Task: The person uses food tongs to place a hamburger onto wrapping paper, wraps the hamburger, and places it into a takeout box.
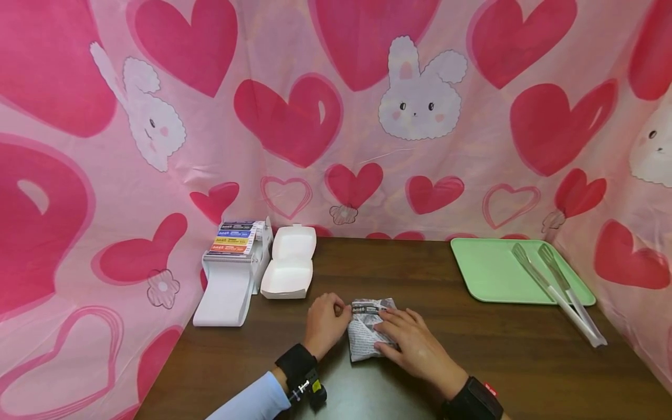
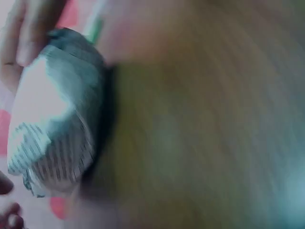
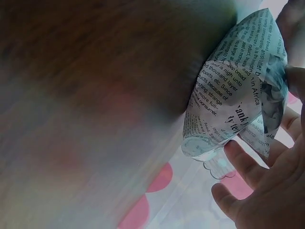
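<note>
A small packet (image 1: 364, 336) wrapped in newsprint-pattern paper lies on the brown table, with a black label (image 1: 366, 310) across its top end. My right hand (image 1: 420, 353) rests on the packet's right side with fingers spread, thumb toward its lower part. At the upper left corner, close by the label's end, is my left hand (image 1: 326, 322), its fingers loosely curled. The left wrist view shows those fingertips (image 2: 13, 217) beside the wrapped packet (image 2: 62, 119), with nothing between them. Folded paper and print on the packet (image 3: 228, 90) show in the right wrist view.
Back left stands a label dispenser (image 1: 236, 262) with a white strip hanging forward. Beside it is an open white clamshell box (image 1: 287, 279). A green tray (image 1: 485, 280) at the right carries metal tongs (image 1: 559, 294) with pale handles. Pink heart-printed cloth (image 1: 362, 116) surrounds the table.
</note>
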### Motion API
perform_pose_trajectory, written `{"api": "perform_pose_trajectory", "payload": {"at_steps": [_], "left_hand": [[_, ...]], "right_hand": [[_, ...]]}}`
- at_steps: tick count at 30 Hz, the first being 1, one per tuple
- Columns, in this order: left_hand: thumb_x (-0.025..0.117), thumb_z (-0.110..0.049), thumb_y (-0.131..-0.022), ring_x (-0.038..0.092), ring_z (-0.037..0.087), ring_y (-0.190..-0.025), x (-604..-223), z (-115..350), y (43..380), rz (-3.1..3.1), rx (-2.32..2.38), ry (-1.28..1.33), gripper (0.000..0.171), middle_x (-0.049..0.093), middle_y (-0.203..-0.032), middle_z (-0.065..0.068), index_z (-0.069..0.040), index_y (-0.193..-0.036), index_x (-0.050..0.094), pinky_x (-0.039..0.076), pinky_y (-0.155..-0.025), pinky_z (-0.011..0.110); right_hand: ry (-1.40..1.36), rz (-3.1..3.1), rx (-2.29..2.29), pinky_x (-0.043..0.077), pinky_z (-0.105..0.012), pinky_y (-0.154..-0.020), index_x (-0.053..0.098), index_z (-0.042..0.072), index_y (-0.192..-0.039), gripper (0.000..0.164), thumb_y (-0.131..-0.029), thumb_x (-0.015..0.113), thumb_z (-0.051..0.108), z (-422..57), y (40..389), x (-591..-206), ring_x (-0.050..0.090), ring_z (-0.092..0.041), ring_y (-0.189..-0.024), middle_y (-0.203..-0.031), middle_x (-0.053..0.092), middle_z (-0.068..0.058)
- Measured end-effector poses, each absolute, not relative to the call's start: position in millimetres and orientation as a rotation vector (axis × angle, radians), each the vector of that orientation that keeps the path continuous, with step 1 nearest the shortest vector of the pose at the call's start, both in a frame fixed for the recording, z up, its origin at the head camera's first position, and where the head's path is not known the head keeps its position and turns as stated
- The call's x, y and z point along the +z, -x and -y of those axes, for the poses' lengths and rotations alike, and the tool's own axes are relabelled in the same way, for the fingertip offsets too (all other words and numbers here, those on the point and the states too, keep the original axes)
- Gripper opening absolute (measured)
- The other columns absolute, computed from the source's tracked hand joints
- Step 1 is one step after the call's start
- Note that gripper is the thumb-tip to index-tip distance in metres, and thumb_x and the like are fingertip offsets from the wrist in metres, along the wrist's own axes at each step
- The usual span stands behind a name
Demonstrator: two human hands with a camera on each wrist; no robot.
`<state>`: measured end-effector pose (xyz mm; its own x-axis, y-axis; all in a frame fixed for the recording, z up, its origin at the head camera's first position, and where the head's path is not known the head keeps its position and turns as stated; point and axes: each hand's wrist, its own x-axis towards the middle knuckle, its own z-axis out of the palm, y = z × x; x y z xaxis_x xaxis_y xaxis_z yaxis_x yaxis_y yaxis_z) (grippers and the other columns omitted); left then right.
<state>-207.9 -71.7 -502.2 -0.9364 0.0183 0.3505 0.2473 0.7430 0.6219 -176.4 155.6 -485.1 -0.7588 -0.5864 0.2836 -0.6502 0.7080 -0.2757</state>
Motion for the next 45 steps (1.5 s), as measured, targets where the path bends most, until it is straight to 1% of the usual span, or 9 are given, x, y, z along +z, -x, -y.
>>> {"api": "perform_pose_trajectory", "payload": {"at_steps": [1, 5, 7, 9, 17, 21, 27, 34, 45], "left_hand": [[0.074, -0.024, -0.090, 0.056, 0.016, -0.083, -501, 72, 206, 2.615, -0.907, 0.297, 0.008, 0.062, -0.086, -0.003, -0.016, -0.093, 0.072, 0.045, -0.072, 0.034], [0.066, -0.033, -0.097, 0.057, 0.019, -0.111, -495, 70, 197, 2.624, -0.473, 0.713, 0.033, 0.066, -0.121, -0.001, -0.016, -0.125, 0.070, 0.049, -0.088, 0.041], [0.059, -0.039, -0.101, 0.057, 0.019, -0.119, -494, 68, 193, 2.632, -0.303, 0.846, 0.041, 0.064, -0.131, -0.001, -0.015, -0.133, 0.065, 0.049, -0.091, 0.042], [0.054, -0.042, -0.104, 0.056, 0.019, -0.124, -495, 67, 190, 2.631, -0.202, 0.908, 0.045, 0.063, -0.136, 0.001, -0.013, -0.137, 0.063, 0.048, -0.095, 0.042], [0.047, -0.042, -0.107, 0.056, 0.017, -0.127, -495, 66, 185, 2.636, -0.060, 0.932, 0.047, 0.062, -0.139, 0.001, -0.012, -0.139, 0.061, 0.046, -0.101, 0.042], [0.045, -0.041, -0.107, 0.056, 0.017, -0.128, -495, 66, 185, 2.647, -0.043, 0.927, 0.046, 0.062, -0.139, 0.001, -0.012, -0.139, 0.061, 0.045, -0.102, 0.041], [0.044, -0.041, -0.107, 0.055, 0.017, -0.128, -496, 67, 184, 2.654, -0.040, 0.914, 0.046, 0.061, -0.140, 0.000, -0.013, -0.140, 0.061, 0.044, -0.102, 0.041], [0.044, -0.040, -0.108, 0.055, 0.017, -0.128, -496, 67, 184, 2.662, -0.032, 0.911, 0.046, 0.061, -0.140, 0.000, -0.013, -0.140, 0.060, 0.044, -0.102, 0.042], [0.047, -0.040, -0.107, 0.056, 0.018, -0.127, -491, 66, 183, 2.661, -0.023, 0.912, 0.045, 0.062, -0.139, 0.000, -0.012, -0.140, 0.061, 0.044, -0.101, 0.044]], "right_hand": [[-1.005, 2.737, 0.541, 0.034, -0.063, -0.109, 0.072, 0.017, -0.121, 0.035, -0.093, 0.073, 0.038, -156, 176, -485, 0.054, -0.030, -0.132, -0.136, 0.064, -0.009], [-1.029, 2.698, 0.523, 0.035, -0.065, -0.108, 0.072, 0.017, -0.120, 0.034, -0.093, 0.072, 0.038, -157, 177, -486, 0.056, -0.031, -0.129, -0.134, 0.065, -0.011], [-1.038, 2.676, 0.516, 0.036, -0.066, -0.107, 0.072, 0.017, -0.119, 0.033, -0.094, 0.072, 0.038, -157, 177, -486, 0.057, -0.031, -0.128, -0.134, 0.065, -0.012], [-1.043, 2.662, 0.509, 0.035, -0.067, -0.107, 0.072, 0.016, -0.118, 0.033, -0.094, 0.071, 0.038, -157, 177, -486, 0.057, -0.031, -0.128, -0.134, 0.065, -0.012], [-1.044, 2.642, 0.476, 0.031, -0.064, -0.113, 0.074, 0.017, -0.115, 0.032, -0.092, 0.074, 0.039, -156, 176, -487, 0.057, -0.029, -0.129, -0.133, 0.065, -0.013], [-1.036, 2.646, 0.475, 0.029, -0.066, -0.112, 0.074, 0.018, -0.116, 0.033, -0.092, 0.073, 0.040, -156, 176, -488, 0.058, -0.029, -0.129, -0.133, 0.065, -0.013], [-1.030, 2.615, 0.505, 0.028, -0.068, -0.111, 0.074, 0.017, -0.119, 0.035, -0.093, 0.072, 0.041, -158, 177, -491, 0.059, -0.033, -0.128, -0.133, 0.067, -0.013], [-1.025, 2.636, 0.533, 0.030, -0.067, -0.111, 0.073, 0.017, -0.119, 0.036, -0.094, 0.071, 0.041, -159, 178, -493, 0.059, -0.033, -0.128, -0.133, 0.066, -0.014], [-1.010, 2.679, 0.547, 0.028, -0.066, -0.113, 0.074, 0.017, -0.120, 0.037, -0.093, 0.071, 0.043, -159, 178, -489, 0.060, -0.032, -0.128, -0.132, 0.067, -0.014]]}}
